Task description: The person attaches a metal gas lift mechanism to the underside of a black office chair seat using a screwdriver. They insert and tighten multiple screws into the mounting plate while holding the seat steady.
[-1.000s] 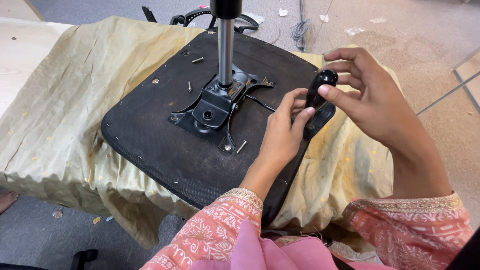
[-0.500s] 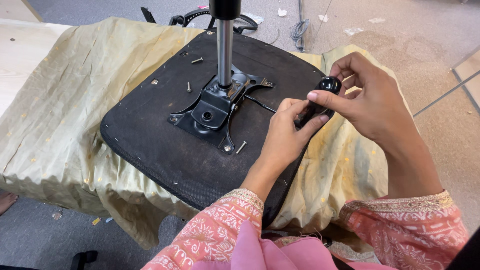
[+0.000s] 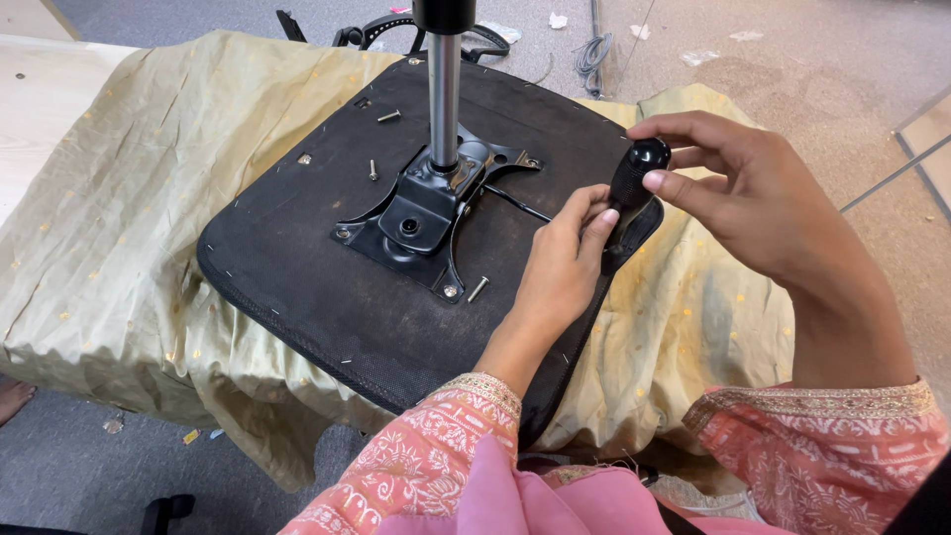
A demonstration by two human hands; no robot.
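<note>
An upturned black chair seat (image 3: 297, 258) lies on a cloth-covered table. A black metal mounting plate (image 3: 421, 213) with a silver gas cylinder (image 3: 444, 94) stands at its middle. A thin lever rod runs from the plate to a black lever handle (image 3: 632, 183) at the seat's right edge. My left hand (image 3: 565, 267) pinches the lower part of this handle. My right hand (image 3: 753, 203) grips its rounded top with thumb and fingers. Loose screws (image 3: 477, 288) lie on the seat near the plate.
A wrinkled olive-gold cloth (image 3: 109, 228) covers the table under the seat. A black chair base part (image 3: 396, 30) lies beyond the seat. A grey cable (image 3: 592, 54) and paper scraps rest on the carpet floor behind. Pink patterned sleeves fill the bottom.
Both hands have stayed at the lever handle. My right hand shifted its grip over the top of the handle, and my left fingers moved slightly up along it.
</note>
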